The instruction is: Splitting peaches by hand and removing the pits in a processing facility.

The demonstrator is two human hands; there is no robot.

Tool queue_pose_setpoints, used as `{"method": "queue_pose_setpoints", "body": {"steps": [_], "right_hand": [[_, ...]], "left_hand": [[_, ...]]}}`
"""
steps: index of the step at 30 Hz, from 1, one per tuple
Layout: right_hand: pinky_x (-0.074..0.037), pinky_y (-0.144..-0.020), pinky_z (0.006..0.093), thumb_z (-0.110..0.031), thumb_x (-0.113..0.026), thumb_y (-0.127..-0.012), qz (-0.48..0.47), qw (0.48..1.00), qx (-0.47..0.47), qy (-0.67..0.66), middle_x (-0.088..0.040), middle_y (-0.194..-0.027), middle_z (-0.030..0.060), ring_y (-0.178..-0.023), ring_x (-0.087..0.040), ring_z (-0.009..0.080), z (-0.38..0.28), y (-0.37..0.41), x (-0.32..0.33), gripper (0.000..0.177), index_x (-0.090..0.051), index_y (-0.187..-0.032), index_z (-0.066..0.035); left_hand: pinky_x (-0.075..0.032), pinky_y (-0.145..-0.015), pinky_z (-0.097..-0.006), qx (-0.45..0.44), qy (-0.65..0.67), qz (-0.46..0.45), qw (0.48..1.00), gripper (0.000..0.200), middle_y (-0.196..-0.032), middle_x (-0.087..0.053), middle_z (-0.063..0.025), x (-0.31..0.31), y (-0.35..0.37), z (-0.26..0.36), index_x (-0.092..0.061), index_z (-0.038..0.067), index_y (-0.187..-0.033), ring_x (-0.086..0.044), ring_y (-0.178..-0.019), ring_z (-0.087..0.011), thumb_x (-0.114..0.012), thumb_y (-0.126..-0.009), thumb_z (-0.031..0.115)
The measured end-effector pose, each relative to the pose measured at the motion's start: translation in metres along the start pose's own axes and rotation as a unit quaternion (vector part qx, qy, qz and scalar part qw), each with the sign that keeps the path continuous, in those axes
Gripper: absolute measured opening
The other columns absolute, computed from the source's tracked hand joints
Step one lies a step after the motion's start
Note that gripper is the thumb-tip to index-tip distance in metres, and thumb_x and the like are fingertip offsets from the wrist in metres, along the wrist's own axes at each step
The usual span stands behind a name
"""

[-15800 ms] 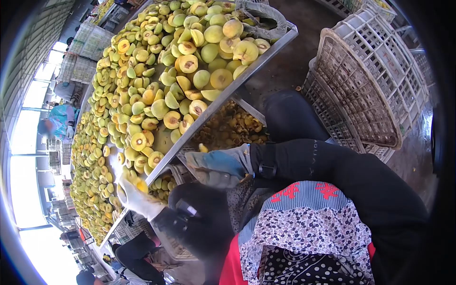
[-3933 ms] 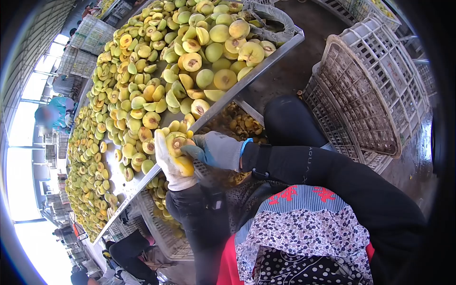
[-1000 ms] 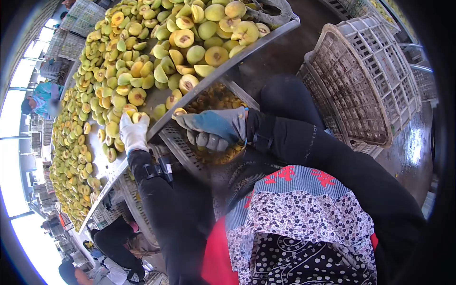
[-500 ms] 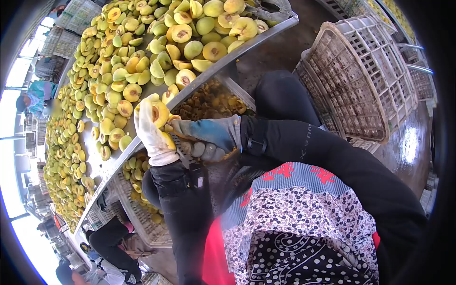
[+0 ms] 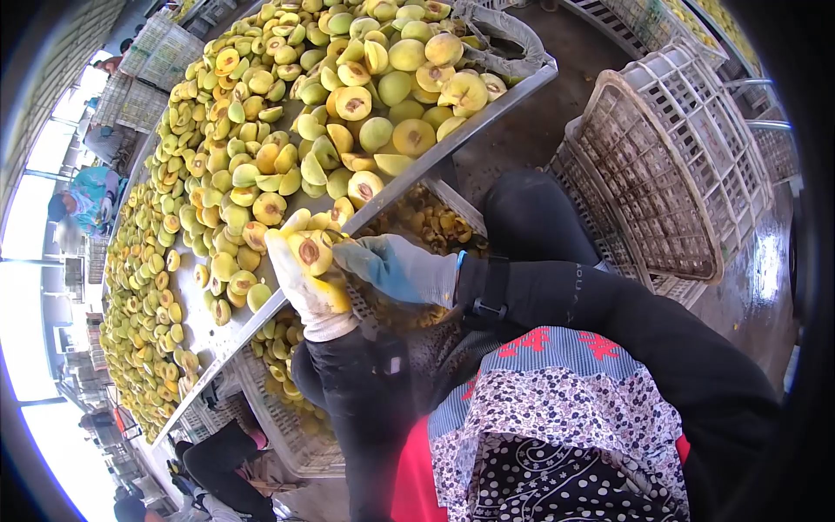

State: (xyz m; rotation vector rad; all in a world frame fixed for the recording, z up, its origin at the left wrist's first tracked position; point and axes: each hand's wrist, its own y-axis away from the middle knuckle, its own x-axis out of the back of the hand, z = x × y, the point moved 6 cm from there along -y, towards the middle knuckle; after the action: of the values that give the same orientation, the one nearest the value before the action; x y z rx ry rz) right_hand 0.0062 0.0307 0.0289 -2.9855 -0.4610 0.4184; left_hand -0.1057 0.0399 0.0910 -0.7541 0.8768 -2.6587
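Observation:
My left hand (image 5: 304, 283), in a white glove stained yellow, is closed around a halved peach (image 5: 310, 251). The cut face with its brown stone hollow is turned up toward me. My right hand (image 5: 391, 265), in a grey and blue glove, is closed with its thumb and fingertips against the right side of that half. A thin dark edge shows by the fingertips, but what the right hand grips is too small to make out. Both hands are just over the metal edge of a sorting table (image 5: 235, 331) heaped with peach halves (image 5: 261, 157).
Below the table edge a crate (image 5: 287, 435) holds more halves, and a second container (image 5: 435, 217) holds brownish scraps. Stacked plastic baskets (image 5: 661, 165) stand at my right. A person in teal (image 5: 91, 196) is at the table's far side; another person's dark-clothed leg (image 5: 222, 461) is at lower left.
The view has shifted, so the scene sits lower and further right. My right hand's fingers have come up to the peach half, whose cut face now turns more toward me.

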Motion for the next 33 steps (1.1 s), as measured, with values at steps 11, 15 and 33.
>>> {"method": "queue_pose_setpoints", "body": {"steps": [11,15,33], "right_hand": [[-0.05,-0.075,0.0397,-0.052,-0.049,-0.1,-0.057,0.975,-0.074,0.201,-0.069,-0.087,0.023,-0.083,-0.068,0.0351,-0.041,0.007,0.01,0.057,-0.068,-0.104,0.002],[-0.05,-0.074,0.0404,-0.054,-0.047,-0.1,-0.069,0.971,-0.098,0.206,-0.069,-0.087,0.0228,-0.082,-0.067,0.037,-0.034,0.007,0.009,0.059,-0.068,-0.102,0.001],[-0.049,-0.074,0.0324,-0.048,-0.05,-0.101,-0.086,0.978,-0.185,0.037,-0.07,-0.08,0.0105,-0.077,-0.061,0.0134,0.013,0.014,-0.005,0.053,-0.07,-0.097,0.0]], "left_hand": [[-0.055,-0.078,-0.0349,0.339,0.373,0.086,0.86,0.046,-0.104,-0.064,-0.0141,-0.02,0.007,0.007,-0.052,-0.002,-0.118,-0.065,-0.086,-0.0224,-0.048,-0.101,0.04],[-0.057,-0.079,-0.0358,0.338,0.37,0.109,0.859,0.051,-0.109,-0.064,-0.0118,-0.021,0.014,-0.011,-0.055,-0.001,-0.124,-0.065,-0.093,-0.0226,-0.044,-0.103,0.043],[-0.052,-0.057,-0.0303,0.308,0.27,0.034,0.911,0.048,-0.076,-0.065,-0.0139,-0.024,0.009,0.006,-0.063,-0.004,-0.092,-0.061,-0.062,-0.0204,-0.046,-0.099,0.04]]}}
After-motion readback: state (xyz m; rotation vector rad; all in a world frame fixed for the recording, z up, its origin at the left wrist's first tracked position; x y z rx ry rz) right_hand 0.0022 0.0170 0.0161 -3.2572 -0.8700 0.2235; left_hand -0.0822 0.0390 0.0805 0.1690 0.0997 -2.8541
